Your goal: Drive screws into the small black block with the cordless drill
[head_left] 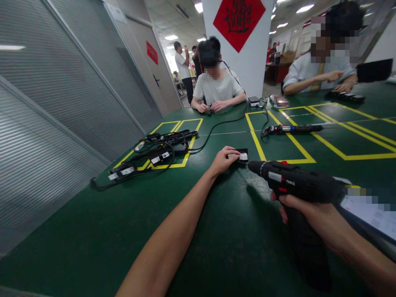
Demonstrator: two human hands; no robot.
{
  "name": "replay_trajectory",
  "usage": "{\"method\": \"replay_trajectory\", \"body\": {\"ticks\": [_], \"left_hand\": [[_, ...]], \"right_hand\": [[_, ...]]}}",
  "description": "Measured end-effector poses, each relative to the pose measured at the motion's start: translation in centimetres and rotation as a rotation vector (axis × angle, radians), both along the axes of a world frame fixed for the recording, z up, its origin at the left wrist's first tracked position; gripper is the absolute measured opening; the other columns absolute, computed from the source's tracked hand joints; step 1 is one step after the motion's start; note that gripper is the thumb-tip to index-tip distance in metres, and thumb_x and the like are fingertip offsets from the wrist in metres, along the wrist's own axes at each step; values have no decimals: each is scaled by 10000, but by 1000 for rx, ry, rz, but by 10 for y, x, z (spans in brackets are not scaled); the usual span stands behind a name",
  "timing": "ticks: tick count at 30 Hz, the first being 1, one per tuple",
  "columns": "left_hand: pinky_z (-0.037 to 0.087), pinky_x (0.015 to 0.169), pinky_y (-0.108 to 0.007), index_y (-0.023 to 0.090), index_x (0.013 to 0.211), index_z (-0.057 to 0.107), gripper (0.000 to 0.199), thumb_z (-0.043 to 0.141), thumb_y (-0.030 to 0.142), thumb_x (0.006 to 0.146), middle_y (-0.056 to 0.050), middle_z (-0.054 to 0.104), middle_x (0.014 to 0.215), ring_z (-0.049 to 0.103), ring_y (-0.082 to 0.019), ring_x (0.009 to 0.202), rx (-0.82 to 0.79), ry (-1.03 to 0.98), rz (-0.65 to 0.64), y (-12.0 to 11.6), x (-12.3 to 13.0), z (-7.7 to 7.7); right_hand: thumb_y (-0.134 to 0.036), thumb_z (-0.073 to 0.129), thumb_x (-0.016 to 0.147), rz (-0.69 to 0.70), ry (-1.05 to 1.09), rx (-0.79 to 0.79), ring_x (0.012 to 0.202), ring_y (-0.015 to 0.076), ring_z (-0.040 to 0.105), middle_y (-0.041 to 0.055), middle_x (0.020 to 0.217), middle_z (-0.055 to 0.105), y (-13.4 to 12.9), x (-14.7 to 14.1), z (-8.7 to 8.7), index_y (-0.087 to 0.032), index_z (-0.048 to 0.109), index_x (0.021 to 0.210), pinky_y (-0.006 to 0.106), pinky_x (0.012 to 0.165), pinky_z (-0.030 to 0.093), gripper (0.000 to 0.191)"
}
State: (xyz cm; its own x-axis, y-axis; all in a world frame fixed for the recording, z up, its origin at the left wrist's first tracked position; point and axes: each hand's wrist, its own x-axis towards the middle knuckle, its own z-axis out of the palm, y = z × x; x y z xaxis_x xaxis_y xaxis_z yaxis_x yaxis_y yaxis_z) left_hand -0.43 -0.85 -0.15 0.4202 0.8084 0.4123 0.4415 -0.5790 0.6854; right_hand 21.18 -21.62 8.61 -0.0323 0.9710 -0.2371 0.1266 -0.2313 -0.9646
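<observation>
My right hand (297, 206) is wrapped round the grip of a black cordless drill (297, 181) with red details. The drill lies level, its chuck toward the left and a thin bit reaching to a small black box-like part (243, 151) with a white label. Whether the bit touches that part I cannot tell. On the part's left end rests my left hand (225, 160), its fingers closed over the near side and top, holding it on the green table (173, 231). A ring shows on one finger. The far side of the part is hidden.
Black cabled devices (161, 152) lie in a heap at the left inside yellow tape (260, 144). A pen-like electric tool (293, 128) lies beyond the drill. Right of it, a tablet-like screen (371, 214) sits near my forearm. Two people (218, 88) sit across the table.
</observation>
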Motion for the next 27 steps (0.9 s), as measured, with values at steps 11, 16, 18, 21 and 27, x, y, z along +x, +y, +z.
{"method": "replay_trajectory", "body": {"ticks": [11,16,18,21,27], "left_hand": [[416,987,-352,192,992,712,244,561,304,837,-73,605,1100,551,-189,1070,-8,18,-13,-1,-1,3],[419,987,-352,197,989,715,238,565,295,833,-70,610,1092,558,-188,1055,-4,12,-17,0,0,3],[419,987,-351,195,984,715,234,567,293,831,-69,611,1090,560,-188,1053,-10,10,-10,-1,0,3],[424,980,-348,193,978,715,235,565,298,832,-70,611,1085,560,-187,1052,-18,3,-5,-1,0,3],[431,967,-341,190,967,719,228,578,298,824,-69,624,1060,568,-180,1023,6,-22,9,0,1,1]], "right_hand": [[-365,559,809,18,-124,-17,595,186,594,3,581,650,1,5,-4,-210,647,738,335,632,414,192],[-341,576,802,0,-79,25,546,169,562,-7,548,621,1,2,0,-217,641,714,314,592,420,165],[-337,570,805,18,-78,37,558,170,564,-9,554,622,1,2,-1,-220,642,716,314,604,423,164],[-338,562,810,33,-100,35,567,172,569,-8,549,627,1,4,-3,-225,648,742,315,602,411,157],[-329,572,802,-9,-58,11,525,160,554,-6,545,623,0,2,-2,-224,643,744,305,542,399,139]]}}
